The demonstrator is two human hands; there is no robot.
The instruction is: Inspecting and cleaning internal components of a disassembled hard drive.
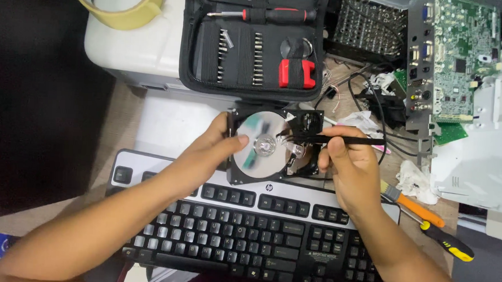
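Two hands busy: left hand [220, 142] grips opened black hard drive [273, 147], lid off; right hand [345, 161] pinches black tweezers [340, 140], tips beyond fingertips at actuator arm, platter unremoved.

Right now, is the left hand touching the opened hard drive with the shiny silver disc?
Touching. The head view shows the left hand gripping the left edge of the opened hard drive, with its thumb lying over the shiny silver disc.

The hard drive [273, 144] showed a mirror-silver platter in a black frame. At six o'clock lay a black-and-silver keyboard [247, 235]; at twelve, a black toolkit case [254, 44] with red-handled tools.
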